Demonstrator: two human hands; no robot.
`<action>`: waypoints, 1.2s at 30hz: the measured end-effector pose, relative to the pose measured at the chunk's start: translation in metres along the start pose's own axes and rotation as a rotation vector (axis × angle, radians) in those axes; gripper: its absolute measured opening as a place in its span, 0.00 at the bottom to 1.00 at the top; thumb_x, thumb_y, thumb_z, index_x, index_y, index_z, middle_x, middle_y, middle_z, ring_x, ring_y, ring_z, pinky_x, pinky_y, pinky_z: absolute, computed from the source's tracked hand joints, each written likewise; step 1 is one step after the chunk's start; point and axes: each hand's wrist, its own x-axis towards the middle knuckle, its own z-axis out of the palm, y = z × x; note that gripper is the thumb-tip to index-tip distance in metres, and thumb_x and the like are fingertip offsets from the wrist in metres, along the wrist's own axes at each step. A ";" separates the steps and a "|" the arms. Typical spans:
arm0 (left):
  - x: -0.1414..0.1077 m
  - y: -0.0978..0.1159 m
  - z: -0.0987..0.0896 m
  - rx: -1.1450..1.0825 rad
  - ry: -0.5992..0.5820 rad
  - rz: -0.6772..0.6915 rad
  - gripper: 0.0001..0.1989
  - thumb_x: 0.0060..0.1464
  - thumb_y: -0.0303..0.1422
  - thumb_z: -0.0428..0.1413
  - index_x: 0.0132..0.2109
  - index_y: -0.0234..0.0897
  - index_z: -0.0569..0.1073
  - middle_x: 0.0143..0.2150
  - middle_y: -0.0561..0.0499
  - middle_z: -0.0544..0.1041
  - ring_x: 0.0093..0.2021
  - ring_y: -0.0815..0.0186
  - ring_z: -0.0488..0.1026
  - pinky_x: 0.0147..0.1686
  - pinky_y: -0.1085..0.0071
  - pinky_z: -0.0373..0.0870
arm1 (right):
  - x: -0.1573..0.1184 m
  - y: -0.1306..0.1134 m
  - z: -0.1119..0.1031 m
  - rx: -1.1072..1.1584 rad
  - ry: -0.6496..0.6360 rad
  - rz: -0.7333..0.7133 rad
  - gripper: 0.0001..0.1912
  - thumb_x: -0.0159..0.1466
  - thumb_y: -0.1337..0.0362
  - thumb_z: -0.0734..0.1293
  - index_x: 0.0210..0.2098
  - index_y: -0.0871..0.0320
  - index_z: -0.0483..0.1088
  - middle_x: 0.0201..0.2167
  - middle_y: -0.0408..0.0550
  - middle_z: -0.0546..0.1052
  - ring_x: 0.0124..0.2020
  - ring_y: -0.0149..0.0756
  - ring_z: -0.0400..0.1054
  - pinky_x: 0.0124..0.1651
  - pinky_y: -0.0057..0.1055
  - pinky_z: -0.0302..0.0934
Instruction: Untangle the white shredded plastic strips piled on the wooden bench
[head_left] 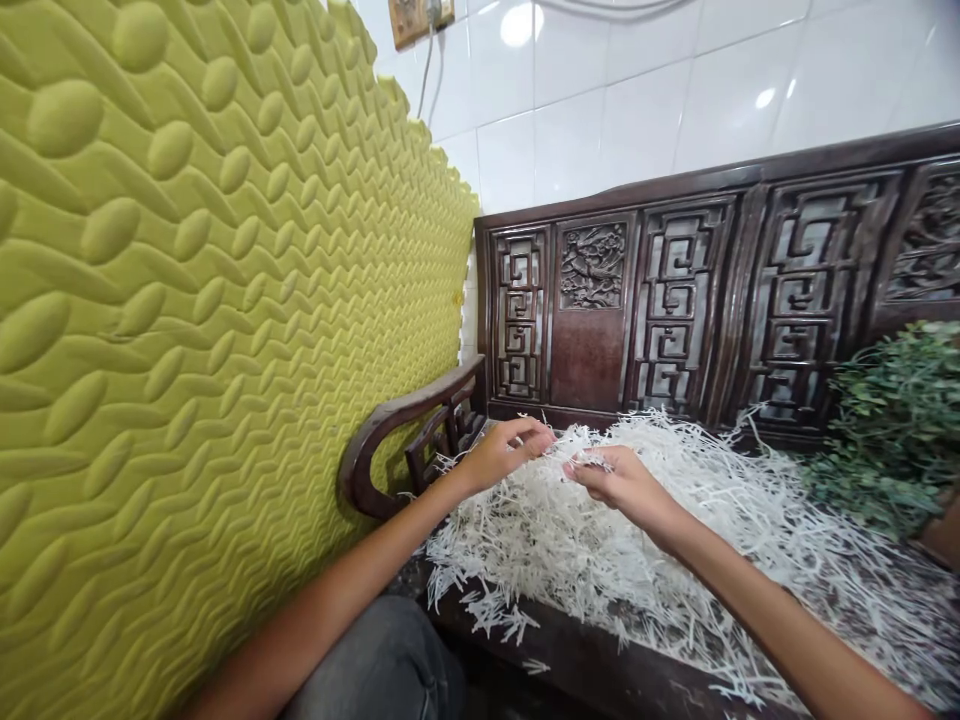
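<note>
A large heap of white, thin, branching plastic sprigs (555,550) covers the bench seat. Above its back left part, my left hand (504,455) is closed in a pinch, thumb and fingers together around the tip of a white sprig. Close by on the right, my right hand (616,482) also pinches white sprig pieces (576,440) between thumb and fingers. The fingertips of both hands are a short gap apart, with white strands between them. How many pieces each hand holds is hard to make out against the heap.
The dark carved wooden bench (589,355) has a curved armrest (367,450) at its left end. Yellow textured foam matting (225,330) rises on the left. A bunch of green artificial foliage (892,420) lies at right. White wall tiles (577,130) stand behind.
</note>
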 end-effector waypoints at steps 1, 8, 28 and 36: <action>0.000 0.002 0.001 0.036 -0.019 0.032 0.17 0.59 0.44 0.52 0.42 0.34 0.75 0.38 0.49 0.75 0.37 0.68 0.70 0.37 0.73 0.64 | 0.001 0.002 0.000 0.008 -0.006 0.003 0.23 0.54 0.48 0.69 0.21 0.56 0.55 0.17 0.35 0.50 0.20 0.25 0.41 0.24 0.28 0.37; 0.001 -0.025 0.004 0.282 0.109 0.073 0.17 0.61 0.39 0.51 0.27 0.32 0.71 0.25 0.54 0.68 0.29 0.70 0.63 0.32 0.74 0.57 | 0.006 0.007 0.011 -0.063 -0.075 -0.047 0.20 0.58 0.50 0.66 0.21 0.56 0.56 0.16 0.35 0.53 0.19 0.26 0.45 0.24 0.27 0.39; -0.019 -0.053 -0.016 0.448 0.156 -0.142 0.17 0.47 0.25 0.58 0.46 0.37 0.71 0.44 0.48 0.72 0.39 0.66 0.70 0.39 0.71 0.67 | -0.011 -0.016 0.006 0.039 0.002 -0.039 0.22 0.57 0.47 0.67 0.23 0.55 0.57 0.13 0.33 0.50 0.18 0.26 0.40 0.24 0.28 0.34; -0.006 0.039 0.003 -0.191 -0.084 -0.402 0.29 0.54 0.57 0.48 0.38 0.32 0.71 0.31 0.49 0.75 0.24 0.71 0.69 0.23 0.75 0.64 | -0.014 -0.009 -0.005 -0.002 0.081 -0.056 0.26 0.55 0.44 0.68 0.20 0.56 0.56 0.13 0.35 0.55 0.18 0.26 0.45 0.24 0.28 0.40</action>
